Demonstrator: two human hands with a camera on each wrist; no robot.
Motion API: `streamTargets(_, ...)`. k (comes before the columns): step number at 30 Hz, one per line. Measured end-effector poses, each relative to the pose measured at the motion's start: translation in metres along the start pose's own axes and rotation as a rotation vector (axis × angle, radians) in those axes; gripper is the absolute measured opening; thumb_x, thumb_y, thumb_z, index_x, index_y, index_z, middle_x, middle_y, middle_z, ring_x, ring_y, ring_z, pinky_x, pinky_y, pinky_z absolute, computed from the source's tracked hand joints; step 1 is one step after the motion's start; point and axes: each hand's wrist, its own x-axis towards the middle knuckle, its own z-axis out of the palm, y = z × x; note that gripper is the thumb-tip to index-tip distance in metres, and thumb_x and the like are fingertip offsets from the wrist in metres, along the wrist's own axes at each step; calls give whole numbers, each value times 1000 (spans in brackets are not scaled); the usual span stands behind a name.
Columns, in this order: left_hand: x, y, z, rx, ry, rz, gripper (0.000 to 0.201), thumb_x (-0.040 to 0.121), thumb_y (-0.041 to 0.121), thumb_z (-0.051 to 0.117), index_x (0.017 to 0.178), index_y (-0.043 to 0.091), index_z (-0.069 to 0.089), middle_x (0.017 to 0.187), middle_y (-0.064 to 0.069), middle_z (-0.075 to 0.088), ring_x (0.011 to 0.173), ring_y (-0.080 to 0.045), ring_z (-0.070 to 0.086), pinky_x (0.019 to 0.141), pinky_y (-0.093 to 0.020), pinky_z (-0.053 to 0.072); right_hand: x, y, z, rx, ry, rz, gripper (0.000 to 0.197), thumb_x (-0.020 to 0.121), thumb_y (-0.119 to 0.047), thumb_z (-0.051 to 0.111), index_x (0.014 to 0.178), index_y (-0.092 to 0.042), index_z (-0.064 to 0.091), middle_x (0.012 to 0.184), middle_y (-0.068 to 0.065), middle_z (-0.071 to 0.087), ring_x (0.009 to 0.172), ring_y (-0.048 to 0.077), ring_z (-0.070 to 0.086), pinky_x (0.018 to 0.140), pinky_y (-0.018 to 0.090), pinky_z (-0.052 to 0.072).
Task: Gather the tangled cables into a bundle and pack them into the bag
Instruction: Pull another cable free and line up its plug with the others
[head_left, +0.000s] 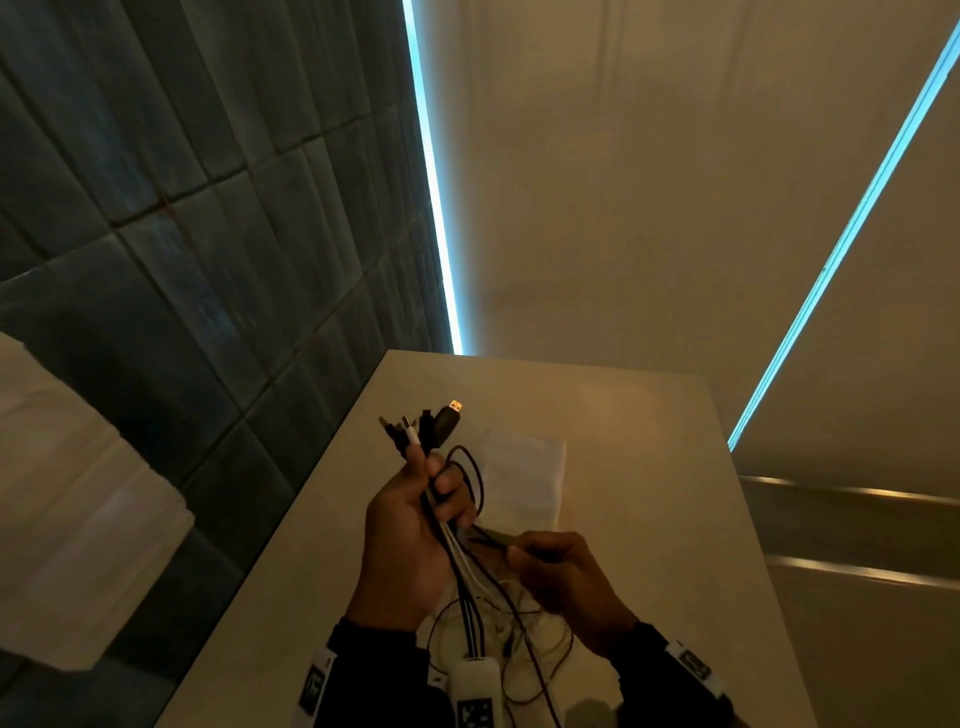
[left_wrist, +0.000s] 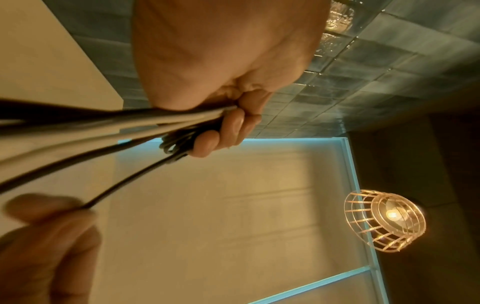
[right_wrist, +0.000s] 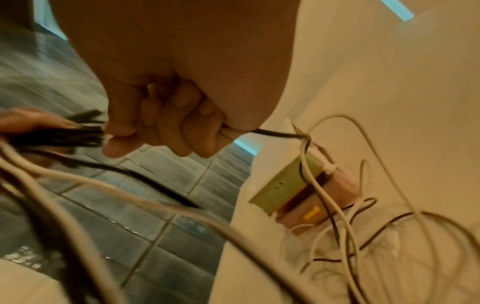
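Your left hand (head_left: 410, 530) grips cables (head_left: 457, 577) | right hand (head_left: 561, 577) pinches one strand | risk: loose loops may snag, pulling plugs free.

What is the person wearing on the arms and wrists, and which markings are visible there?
Both forearms are covered by dark long sleeves. Each wrist carries a white band: the left band shows a black printed marking, the right band a dark rounded rectangle. The left hand and right hand are bare, with no gloves or rings visible.
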Motion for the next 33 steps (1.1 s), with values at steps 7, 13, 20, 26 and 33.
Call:
streamTargets(7, -5, -2, 3, 87, -56, 76, 34, 94, 36, 41, 68, 16, 46, 58, 5, 32, 47, -8, 23, 48, -26, 23, 10, 54, -32, -211, 139, 46, 32, 84, -35, 66, 70, -6, 73, 66, 0, 61, 65, 13, 52, 64, 26, 42)
streamTargets(13, -9, 0, 8, 94, -66, 83, 32, 93, 36, 42, 68, 15, 45, 57, 4, 33, 46, -8, 24, 49, -25, 22, 21, 69, -46, -367, 219, 71, 37, 92, -7, 58, 59, -21, 64, 51, -14, 53, 53, -4, 45, 59, 13, 35)
streamTargets(20, -12, 5, 6, 78, -54, 108, 36, 96, 34, 39, 66, 16, 47, 56, 4, 34, 45, -8, 25, 46, -23, 25, 19, 92, -66, -464, 369, 173, 36, 90, -8, 61, 56, -20, 64, 60, -5, 57, 58, 6, 48, 62, 27, 37)
streamTargets(26, -4, -2, 4, 237, 31, 53, 35, 99, 36, 37, 72, 14, 43, 56, 5, 37, 43, -7, 29, 45, -22, 25, 29, 46, -50, -223, 591, 111, 23, 90, -11, 60, 70, -6, 70, 51, -10, 56, 53, 10, 44, 53, 25, 35)
streamTargets(33, 7, -27, 6, 411, 193, 44, 25, 102, 32, 38, 91, 15, 52, 82, -14, 70, 55, -15, 55, 47, -26, 36, 13, -34, -5, -148, 210, -141, 22, 92, -8, 59, 76, 5, 65, 53, -11, 55, 48, -1, 44, 50, 11, 36)
